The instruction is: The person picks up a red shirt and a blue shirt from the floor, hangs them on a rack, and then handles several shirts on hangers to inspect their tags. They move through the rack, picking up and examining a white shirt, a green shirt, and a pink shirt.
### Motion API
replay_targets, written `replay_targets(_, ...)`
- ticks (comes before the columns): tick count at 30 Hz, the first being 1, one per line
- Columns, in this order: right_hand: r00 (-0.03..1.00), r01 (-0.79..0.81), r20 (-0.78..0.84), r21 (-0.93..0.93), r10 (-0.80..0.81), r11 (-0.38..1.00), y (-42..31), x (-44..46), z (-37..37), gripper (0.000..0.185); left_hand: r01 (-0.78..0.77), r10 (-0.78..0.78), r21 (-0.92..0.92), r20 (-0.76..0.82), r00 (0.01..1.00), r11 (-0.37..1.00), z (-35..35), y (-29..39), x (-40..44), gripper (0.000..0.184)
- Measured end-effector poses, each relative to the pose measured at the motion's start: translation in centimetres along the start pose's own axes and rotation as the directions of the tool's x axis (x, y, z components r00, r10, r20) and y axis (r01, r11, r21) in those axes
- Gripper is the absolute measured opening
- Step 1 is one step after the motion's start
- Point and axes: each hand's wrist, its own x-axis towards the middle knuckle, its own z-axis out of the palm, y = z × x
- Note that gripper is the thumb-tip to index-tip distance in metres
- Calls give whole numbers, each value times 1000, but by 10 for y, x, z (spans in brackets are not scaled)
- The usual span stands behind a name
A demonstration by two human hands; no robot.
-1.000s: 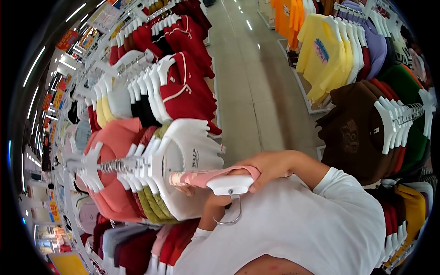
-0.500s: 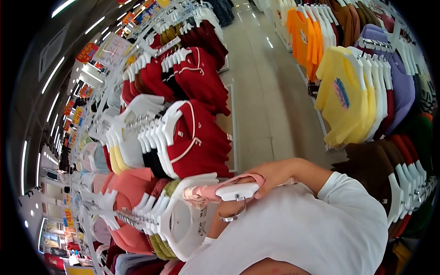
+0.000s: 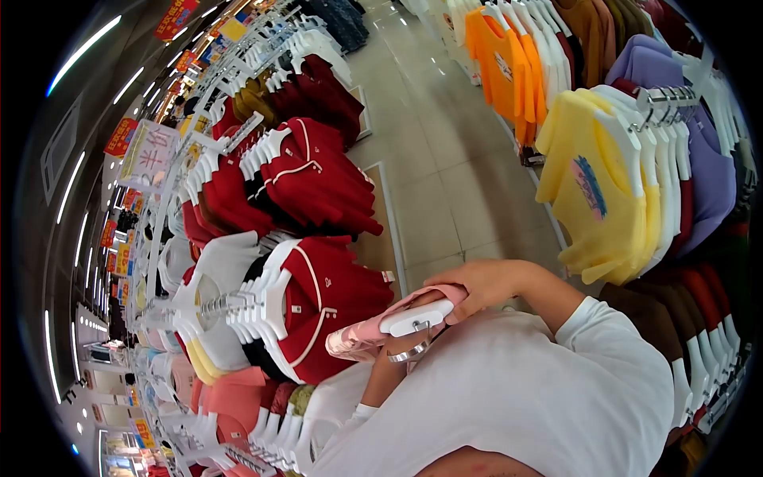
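Observation:
A folded pink garment [image 3: 358, 335] on a white hanger [image 3: 415, 319] is held in front of my chest, its metal hook pointing down toward my body. My right hand [image 3: 479, 288] is wrapped round the garment's upper right side, beside the hanger. My left forearm [image 3: 383, 388] rises beneath the garment, and the fingers of my left hand are hidden behind it and the hanger. Dark red tops with white trim [image 3: 338, 298] hang on a rack just left of the pink garment.
Racks of red, white and coral tops line the left side. Across the tiled aisle [image 3: 433, 171], yellow tops [image 3: 592, 191], orange tops [image 3: 499, 67] and purple tops hang at the right, with brown tops [image 3: 644, 314] below them. A sign [image 3: 149, 155] stands above the left racks.
The racks on both sides have shifted downward in view, and red tops now stand beside my hands where white ones were. The pink garment stays held, now slightly more tilted.

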Motion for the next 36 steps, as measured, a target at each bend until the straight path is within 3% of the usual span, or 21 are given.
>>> replay_targets(3, 996, 17, -85, -60, -22, 998, 11, 27, -18, 74, 73, -64, -184, 51, 997, 980, -15, -28, 30, 44)
replay_targets(6, 993, -63, -100, 46, 67, 997, -2, 49, -42, 70, 132, -95, -353, 122, 988, 926, -32, -63, 61, 46)
replay_targets(8, 984, -29, -175, -19, 25, 999, -12, 68, -59, 68, 181, -108, -467, 178, 978, 865, -49, -87, 82, 47)
replay_targets(9, 980, -14, -201, -54, 3, 998, -17, 78, -67, 66, 224, -117, -560, 219, 969, 798, -56, -102, 91, 48)
replay_targets(11, 969, -150, -191, 63, 160, 987, -42, 95, -84, 65, 335, -130, -793, 314, 940, 509, -67, -133, 107, 49)
replay_targets(12, 955, -214, -181, 124, 235, 969, -52, 104, -91, 65, 311, -158, -539, 311, 937, 783, -101, -91, 133, 53)
replay_targets(14, 956, -187, -199, 164, 218, 969, -53, 125, -103, 64, 190, -92, -491, 217, 972, 850, -109, -111, 140, 51)
replay_targets(15, 955, -169, -212, 192, 209, 967, -51, 136, -106, 64, 217, -116, -488, 229, 966, 845, -117, -116, 145, 50)
replay_targets(18, 931, -76, -358, 0, 71, 997, -36, 164, -112, 63, 195, -97, -498, 215, 972, 845, -128, -135, 159, 50)
replay_targets(21, 925, -95, -368, 14, 94, 995, -28, 180, -126, 63, 178, -60, -542, 228, 972, 821, -136, -147, 177, 53)
replay_targets(22, 931, -90, -352, 24, 93, 996, -30, 184, -132, 61, 105, 13, -535, 212, 977, 838, -140, -147, 183, 57)
replay_targets(25, 914, -9, -403, -160, -57, 987, -11, 205, -148, 66, 206, -12, -552, 334, 942, 808, -159, -149, 209, 59)
replay_targets(26, 925, -8, -378, -101, -31, 995, -12, 211, -155, 65, 185, -17, -542, 300, 954, 820, -159, -159, 212, 59)
replay_targets(29, 936, -7, -347, -175, -55, 984, 0, 234, -180, 65, 134, -19, -531, 216, 976, 837, -157, -184, 226, 60)
replay_targets(31, 931, -20, -359, -212, -59, 977, -4, 244, -200, 57, 313, -230, -545, 216, 949, 778, -159, -188, 236, 58)
replay_targets(32, 930, -28, -363, -231, -60, 972, -5, 248, -211, 54, 306, -248, -518, 180, 952, 799, -161, -190, 245, 57)
replay_targets(35, 923, 45, -385, 37, -27, 998, 14, 267, -246, 45, 264, -268, -462, 60, 962, 846, -161, -199, 275, 53)
replay_targets(36, 896, 139, -438, 120, -73, 983, 19, 276, -259, 40, 228, -249, -456, 16, 968, 860, -161, -207, 285, 51)
